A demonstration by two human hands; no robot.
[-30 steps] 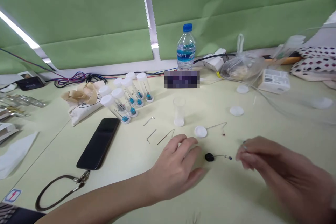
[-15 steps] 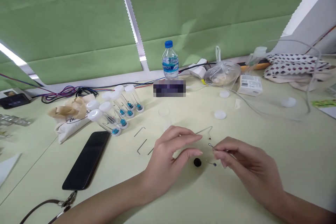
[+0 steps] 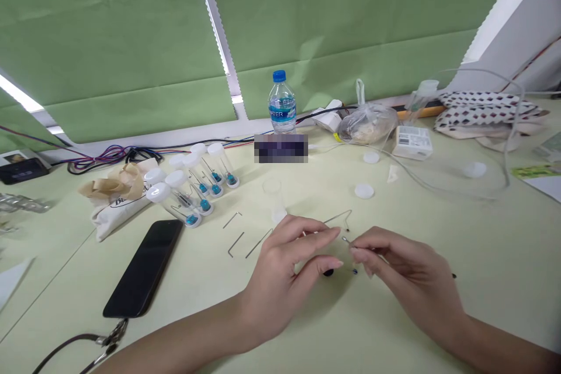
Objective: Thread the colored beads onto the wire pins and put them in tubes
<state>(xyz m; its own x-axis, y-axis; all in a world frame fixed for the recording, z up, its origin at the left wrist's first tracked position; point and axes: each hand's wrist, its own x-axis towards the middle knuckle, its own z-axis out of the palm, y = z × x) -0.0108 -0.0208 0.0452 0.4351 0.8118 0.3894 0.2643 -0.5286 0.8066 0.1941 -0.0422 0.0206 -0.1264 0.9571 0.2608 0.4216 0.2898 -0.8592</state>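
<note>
My right hand pinches a thin metal rod between thumb and fingers; its small rounded tip points left. Facing it, my left hand has thumb and index finger apart, with nothing between them, close to that tip. Below the left fingertips lies a black round piece, partly covered by the thumb. A small dark-blue bead-like end shows under the right fingers. Behind the hands lies a bent wire with a dark tip. L-shaped metal rods rest left of my left hand.
An uncapped clear tube stands behind my left hand. Several white-capped tubes with blue pieces stand at the left, near a phone. White caps, a water bottle and a small box are farther back.
My right hand has shifted slightly left with the rod, bringing its tip nearer the left fingertips. The left thumb now covers more of the black round piece.
</note>
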